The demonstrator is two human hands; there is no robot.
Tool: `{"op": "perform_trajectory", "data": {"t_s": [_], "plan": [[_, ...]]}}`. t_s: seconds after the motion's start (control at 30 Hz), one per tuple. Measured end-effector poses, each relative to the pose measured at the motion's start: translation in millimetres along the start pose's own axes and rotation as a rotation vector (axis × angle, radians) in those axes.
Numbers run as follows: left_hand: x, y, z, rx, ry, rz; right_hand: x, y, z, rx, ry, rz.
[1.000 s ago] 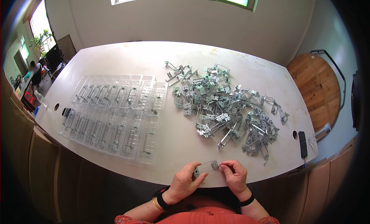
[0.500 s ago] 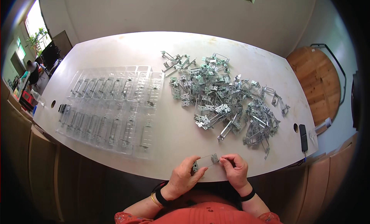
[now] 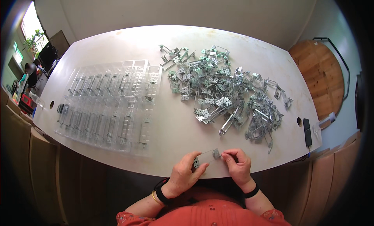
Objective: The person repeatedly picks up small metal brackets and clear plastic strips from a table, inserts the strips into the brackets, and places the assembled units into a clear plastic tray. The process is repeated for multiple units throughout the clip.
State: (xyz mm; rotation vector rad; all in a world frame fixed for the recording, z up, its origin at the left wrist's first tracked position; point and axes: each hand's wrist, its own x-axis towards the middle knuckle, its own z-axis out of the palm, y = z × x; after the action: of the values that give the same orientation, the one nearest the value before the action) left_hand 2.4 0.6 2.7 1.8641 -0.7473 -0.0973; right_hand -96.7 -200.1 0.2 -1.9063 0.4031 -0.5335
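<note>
Close to the table's front edge, I hold a metal bracket [image 3: 216,153] made of small grey end plates joined by thin rods. My left hand [image 3: 186,170] is closed around its left end, thumb below and fingers above. At the right-hand plate, my right hand [image 3: 238,165] pinches with thumb and forefinger. Something thin and dark shows between those fingertips and the plate, too small to name. Beyond my hands lies a tangled pile of similar metal brackets [image 3: 224,87]. Left of it are clear plastic trays [image 3: 155,105] with brackets set in rows of slots.
The pale table [image 3: 179,136] has a curved front edge. At its right side lie a black handheld device [image 3: 307,133] and a round cable hole [image 3: 299,121]. A round wooden board [image 3: 317,82] leans by the wall. Cardboard boxes [image 3: 43,163] stand at the lower left.
The table and its contents have shifted slightly upward in the picture. Both hands keep nearly the same grip on the bracket, with only slight movement.
</note>
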Motion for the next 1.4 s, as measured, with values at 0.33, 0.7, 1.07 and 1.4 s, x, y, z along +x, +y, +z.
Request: {"op": "perform_trajectory", "data": {"t_s": [0.33, 0.7, 1.07, 1.4], "plan": [[1.0, -4.2, 3.1, -0.029, 0.024, -0.014, 3.6, 2.0, 3.0, -0.003, 0.026, -0.027], [5.6, 4.9, -2.9, -0.106, -0.045, -0.09, 1.6, 7.4, 2.3, 0.126, 0.02, -0.026], [13.4, 10.4, -10.8, -0.077, -0.027, -0.248, 2.8, 7.8, 1.8, 0.149, 0.021, -0.026], [29.5, 7.0, -12.9, 0.205, -0.036, -0.026, 3.1, 6.6, 0.3, 0.161, 0.013, -0.025]]}}
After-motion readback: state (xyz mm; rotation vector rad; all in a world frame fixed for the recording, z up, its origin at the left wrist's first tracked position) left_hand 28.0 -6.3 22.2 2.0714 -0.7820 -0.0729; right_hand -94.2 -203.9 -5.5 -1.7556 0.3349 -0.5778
